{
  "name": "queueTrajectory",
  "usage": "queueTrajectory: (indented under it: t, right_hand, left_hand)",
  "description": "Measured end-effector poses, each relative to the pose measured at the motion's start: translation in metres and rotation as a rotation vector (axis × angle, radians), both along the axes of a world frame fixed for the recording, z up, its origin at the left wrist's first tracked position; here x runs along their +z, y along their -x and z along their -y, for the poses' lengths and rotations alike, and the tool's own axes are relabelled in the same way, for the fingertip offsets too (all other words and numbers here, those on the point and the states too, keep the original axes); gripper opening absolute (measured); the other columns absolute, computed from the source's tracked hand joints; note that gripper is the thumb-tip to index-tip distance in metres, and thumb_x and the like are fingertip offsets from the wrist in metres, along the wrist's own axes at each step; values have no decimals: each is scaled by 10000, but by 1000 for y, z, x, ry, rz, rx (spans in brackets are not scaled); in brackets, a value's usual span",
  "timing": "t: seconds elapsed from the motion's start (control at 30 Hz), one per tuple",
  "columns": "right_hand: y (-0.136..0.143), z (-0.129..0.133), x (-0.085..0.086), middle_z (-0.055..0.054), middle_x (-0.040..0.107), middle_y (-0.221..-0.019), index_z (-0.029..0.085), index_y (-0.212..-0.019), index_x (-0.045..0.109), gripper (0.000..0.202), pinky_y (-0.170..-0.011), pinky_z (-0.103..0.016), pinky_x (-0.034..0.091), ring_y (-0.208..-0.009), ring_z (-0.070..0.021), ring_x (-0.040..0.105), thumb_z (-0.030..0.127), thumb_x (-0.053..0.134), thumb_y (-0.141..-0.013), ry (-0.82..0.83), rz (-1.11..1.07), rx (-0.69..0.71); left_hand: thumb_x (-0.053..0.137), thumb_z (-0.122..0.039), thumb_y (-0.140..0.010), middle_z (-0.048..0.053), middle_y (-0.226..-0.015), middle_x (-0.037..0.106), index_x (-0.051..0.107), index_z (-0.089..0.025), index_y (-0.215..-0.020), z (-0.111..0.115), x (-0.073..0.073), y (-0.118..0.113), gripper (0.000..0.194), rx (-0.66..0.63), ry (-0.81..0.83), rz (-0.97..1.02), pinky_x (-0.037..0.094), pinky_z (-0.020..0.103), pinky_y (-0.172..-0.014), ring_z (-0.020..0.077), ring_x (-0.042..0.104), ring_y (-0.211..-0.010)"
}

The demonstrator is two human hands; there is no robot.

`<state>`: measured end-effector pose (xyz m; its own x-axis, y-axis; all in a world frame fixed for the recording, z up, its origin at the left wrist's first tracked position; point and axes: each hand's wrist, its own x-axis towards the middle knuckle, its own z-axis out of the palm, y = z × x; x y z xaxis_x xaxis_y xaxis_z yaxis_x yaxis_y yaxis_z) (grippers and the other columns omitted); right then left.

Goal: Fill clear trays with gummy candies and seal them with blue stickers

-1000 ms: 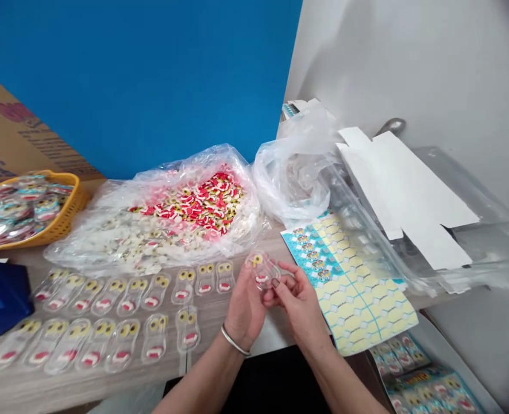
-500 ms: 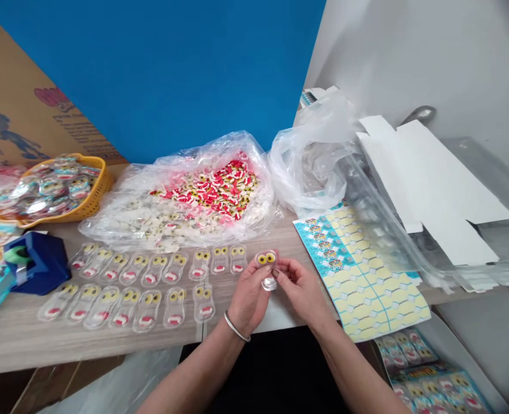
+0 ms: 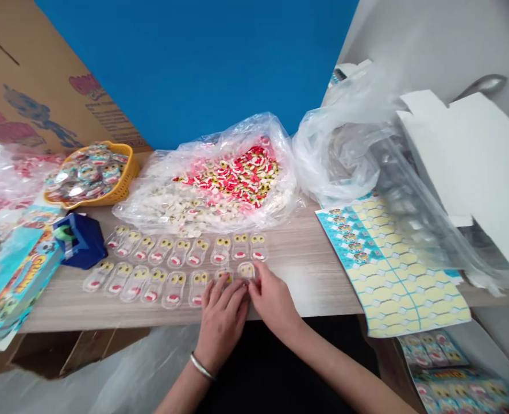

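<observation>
Several clear plastic blister packs (image 3: 178,253), each with yellow eye pieces and a red-and-white mouth piece, lie in two rows on the table. At the right end of the front row is another clear pack (image 3: 246,268), its lower part hidden by fingers. My right hand (image 3: 276,299) has its thumb and fingertips closed at that pack's right edge. My left hand (image 3: 223,316) reaches forward with fingers stretched out, palm down, over the neighbouring pack (image 3: 224,276) and the lower edge of the end pack. A metal bangle (image 3: 201,366) circles my left wrist.
Behind the rows lies a plastic bag (image 3: 232,178) of loose eye and mouth pieces. A yellow basket (image 3: 129,169) of filled packs and a blue tape dispenser (image 3: 84,241) stand left. Printed sticker sheets (image 3: 392,264), crumpled plastic (image 3: 336,161) and white card (image 3: 474,167) lie right.
Both hands have moved from holding a pack up above the table down to the front row. That pack now lies at the row's right end. The view has shifted left.
</observation>
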<state>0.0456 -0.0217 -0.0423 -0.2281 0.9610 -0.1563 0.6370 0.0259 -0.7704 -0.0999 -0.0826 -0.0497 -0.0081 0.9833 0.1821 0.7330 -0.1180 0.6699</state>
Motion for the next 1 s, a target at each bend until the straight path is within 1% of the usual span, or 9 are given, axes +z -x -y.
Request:
queueTrajectory:
  t: [0.1, 0.2, 0.37, 0.47, 0.6, 0.7, 0.77, 0.9, 1.0]
  right_hand:
    - [7, 1, 7, -110, 665, -1042, 195, -1163, 580, 258, -660, -335, 500, -811, -242, 671, 239, 533, -913, -94, 291, 89]
    - [1, 0, 17, -78, 665, -992, 201, -1062, 603, 207, -613, -318, 491, -753, -224, 666, 345, 563, -918, -123, 373, 129]
    - [-61, -26, 42, -41, 676, -937, 209, -1030, 636, 192, -687, -279, 468, -812, -191, 650, 354, 549, -940, -203, 274, -3]
    - [-119, -68, 54, -46, 681, -857, 194, -959, 671, 189, -712, -272, 448, -790, -185, 635, 316, 527, -948, -261, 337, -153]
    - [-183, -156, 64, -105, 693, -1055, 160, -1105, 665, 241, -876, -291, 434, -983, -206, 628, 226, 495, -948, -402, 409, -331]
    - [-207, -225, 64, -130, 692, -1139, 140, -1154, 666, 293, -897, -292, 430, -1042, -215, 630, 157, 481, -927, -345, 436, -369]
    - [-212, -260, 58, -111, 726, -1060, 140, -1092, 701, 257, -833, -274, 453, -976, -220, 657, 201, 608, -860, -287, 430, -322]
    - [-209, -292, 40, -62, 750, -960, 159, -1023, 734, 440, -694, -238, 459, -847, -210, 675, 346, 832, -637, -205, 400, -203]
    - [-209, -291, 31, -41, 749, -879, 166, -933, 754, 272, -656, -235, 438, -790, -191, 669, 359, 740, -742, -202, 388, -197]
  left_hand:
    - [686, -210, -805, 36, -1199, 714, 722, -350, -1085, -2, -10, 7, 315, -32, -26, -24, 168, 522, -1176, 325, 514, -1294]
    - [705, -200, -771, 38, -1184, 719, 704, -325, -1111, -6, -15, 15, 363, -101, -145, -177, 190, 524, -1161, 335, 511, -1284]
    - [719, -231, -747, 81, -1156, 719, 686, -272, -1100, -21, -13, 18, 357, -195, -382, -320, 287, 504, -1124, 340, 519, -1263]
    - [734, -223, -733, 67, -1146, 721, 686, -287, -1080, -37, -11, 2, 356, -282, -457, -261, 353, 447, -1101, 311, 512, -1281]
    - [744, -214, -724, 45, -1149, 727, 704, -313, -1072, -69, -4, -45, 364, -380, -499, -104, 430, 407, -1053, 297, 541, -1265]
    - [728, -192, -734, 48, -1105, 745, 740, -335, -1025, -90, 6, -86, 324, -418, -437, 86, 504, 425, -978, 317, 599, -1203]
    - [719, -182, -741, 58, -1060, 757, 759, -337, -980, -99, 11, -107, 288, -399, -373, 237, 530, 440, -945, 331, 628, -1162]
    - [684, -184, -781, 71, -1034, 760, 753, -324, -956, -104, 10, -128, 234, -364, -318, 296, 534, 444, -933, 320, 651, -1124]
    - [649, -179, -813, 77, -1046, 753, 739, -311, -940, -105, 6, -130, 204, -302, -265, 301, 507, 459, -968, 311, 637, -1148]
